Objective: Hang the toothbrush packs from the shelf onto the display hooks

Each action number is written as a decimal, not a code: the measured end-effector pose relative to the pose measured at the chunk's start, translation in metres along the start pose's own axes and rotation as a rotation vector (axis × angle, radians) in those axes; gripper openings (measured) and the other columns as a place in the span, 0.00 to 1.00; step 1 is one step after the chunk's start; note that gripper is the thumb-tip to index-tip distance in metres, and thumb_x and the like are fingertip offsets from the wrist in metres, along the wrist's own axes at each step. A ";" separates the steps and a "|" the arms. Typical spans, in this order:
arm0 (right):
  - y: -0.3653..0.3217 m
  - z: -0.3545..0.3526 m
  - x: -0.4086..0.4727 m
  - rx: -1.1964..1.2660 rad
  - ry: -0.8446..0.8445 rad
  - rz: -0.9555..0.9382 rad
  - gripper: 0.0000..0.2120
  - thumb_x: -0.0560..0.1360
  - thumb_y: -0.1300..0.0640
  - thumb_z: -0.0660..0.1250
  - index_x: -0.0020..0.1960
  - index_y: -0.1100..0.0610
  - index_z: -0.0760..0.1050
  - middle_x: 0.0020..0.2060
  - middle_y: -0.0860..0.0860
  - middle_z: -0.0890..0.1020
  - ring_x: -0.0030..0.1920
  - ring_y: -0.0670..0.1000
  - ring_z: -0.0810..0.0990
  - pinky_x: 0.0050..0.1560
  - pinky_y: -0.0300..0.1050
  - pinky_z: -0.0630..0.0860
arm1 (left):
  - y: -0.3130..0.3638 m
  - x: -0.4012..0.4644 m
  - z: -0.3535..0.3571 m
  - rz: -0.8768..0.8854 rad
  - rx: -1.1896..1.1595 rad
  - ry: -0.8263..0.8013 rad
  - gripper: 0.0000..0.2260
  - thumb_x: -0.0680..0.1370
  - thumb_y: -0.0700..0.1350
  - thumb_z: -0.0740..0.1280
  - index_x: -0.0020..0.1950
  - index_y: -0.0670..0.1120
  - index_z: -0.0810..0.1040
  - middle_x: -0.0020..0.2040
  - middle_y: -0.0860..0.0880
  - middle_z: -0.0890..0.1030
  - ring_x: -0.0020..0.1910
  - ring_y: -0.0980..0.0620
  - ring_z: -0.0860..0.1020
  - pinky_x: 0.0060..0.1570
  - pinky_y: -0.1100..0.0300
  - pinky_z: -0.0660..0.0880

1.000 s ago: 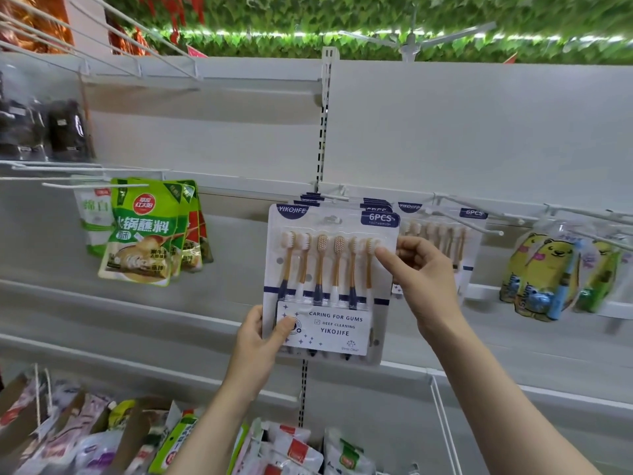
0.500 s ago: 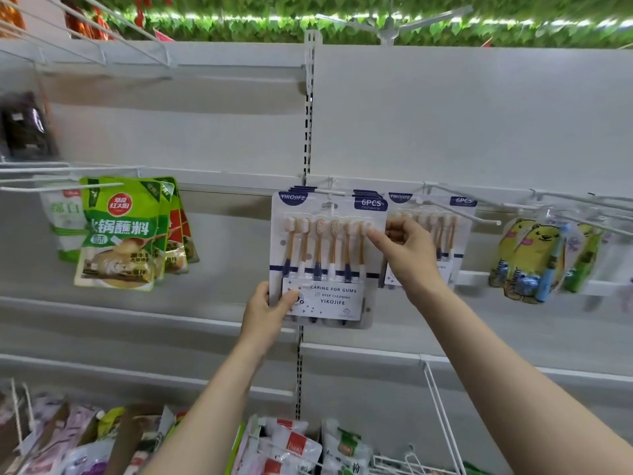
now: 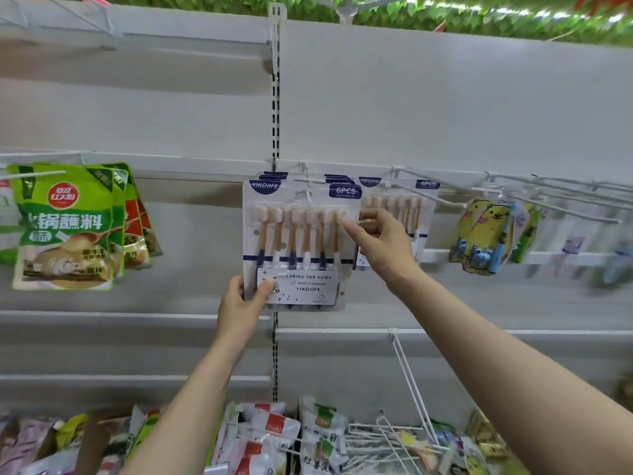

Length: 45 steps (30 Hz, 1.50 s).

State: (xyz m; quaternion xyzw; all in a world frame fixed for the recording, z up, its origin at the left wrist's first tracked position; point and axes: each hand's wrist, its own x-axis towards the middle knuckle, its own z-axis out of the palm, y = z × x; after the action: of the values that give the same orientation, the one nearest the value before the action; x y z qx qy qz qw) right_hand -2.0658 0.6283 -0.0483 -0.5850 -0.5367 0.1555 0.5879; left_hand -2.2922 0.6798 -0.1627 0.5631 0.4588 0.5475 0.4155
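Over on the left, a bunch of green sauce pouches [image 3: 65, 228] hangs from a wire peg against the white back panel [image 3: 445, 108]. Next comes the left hand [image 3: 239, 305], reaching up and pinching the lower left corner of the front toothbrush pack [image 3: 298, 245], thumb on the face of the card and fingers tucked behind it. That pack shows six brushes in a row under a "6PCS" label and hangs on a display hook [image 3: 310, 181], with more packs of the same kind stacked behind it. The right hand [image 3: 383, 243] holds the pack's right edge up by the brush heads, forefinger stretched onto the front and the other fingers curled behind. Just past it a second set of toothbrush packs [image 3: 399, 214] hangs on the neighbouring hook. Further right are yellow bear packs [image 3: 486, 234], and below them a wire basket [image 3: 404, 437] of mixed packets.
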 end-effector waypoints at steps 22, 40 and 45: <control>0.038 -0.371 -0.138 -1.218 -0.304 -0.108 0.29 0.80 0.41 0.62 0.78 0.48 0.62 0.75 0.52 0.68 0.73 0.57 0.68 0.65 0.56 0.71 | 0.175 -0.220 0.260 0.422 1.008 -0.365 0.35 0.73 0.56 0.74 0.75 0.48 0.64 0.72 0.43 0.69 0.71 0.41 0.67 0.69 0.45 0.67; 0.107 -0.746 -0.304 -1.248 -0.045 0.261 0.25 0.80 0.43 0.62 0.74 0.52 0.68 0.71 0.53 0.72 0.69 0.56 0.71 0.64 0.54 0.74 | 0.233 -0.463 0.581 0.706 0.887 -0.894 0.31 0.78 0.56 0.69 0.76 0.46 0.64 0.73 0.44 0.68 0.71 0.43 0.69 0.67 0.47 0.70; 0.150 -0.838 -0.343 -1.268 0.079 0.418 0.26 0.80 0.42 0.63 0.74 0.51 0.68 0.70 0.52 0.72 0.70 0.54 0.70 0.64 0.55 0.74 | 0.217 -0.505 0.686 0.805 0.808 -1.031 0.28 0.77 0.57 0.68 0.73 0.47 0.67 0.68 0.45 0.71 0.66 0.45 0.72 0.64 0.47 0.72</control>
State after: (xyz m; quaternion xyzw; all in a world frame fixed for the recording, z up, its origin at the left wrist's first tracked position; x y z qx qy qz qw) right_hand -1.4466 -0.0455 -0.1124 -0.9143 -0.3775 -0.1011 0.1069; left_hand -1.5843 0.1620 -0.1084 0.9788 0.1313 0.1147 0.1073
